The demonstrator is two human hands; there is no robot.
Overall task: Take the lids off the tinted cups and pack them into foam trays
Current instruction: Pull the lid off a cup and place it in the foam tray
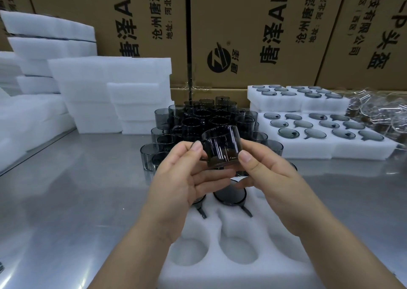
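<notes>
Head view: left hand [182,178], right hand [265,174] both grip tinted cup [222,148]; cartons [237,20] read "唐泽AH".

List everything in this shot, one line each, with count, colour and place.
held cup: one, smoky dark glass, raised above the near tray
packed cups: two visible, dark, far pockets of the near tray
near tray: one, white foam, table's front edge, visible near pockets empty
loose cups: many, dark tinted, clustered mid-table
lids: many, grey tinted, in foam trays at right
lid trays: white, stacked at right; count unclear
clear glassware: pile, colourless, far right
foam stacks: several, white, left
cartons: several, brown, black print, behind
table: one, grey steel
left hand: grips the held cup's handle side
right hand: grips the held cup's other side
</notes>
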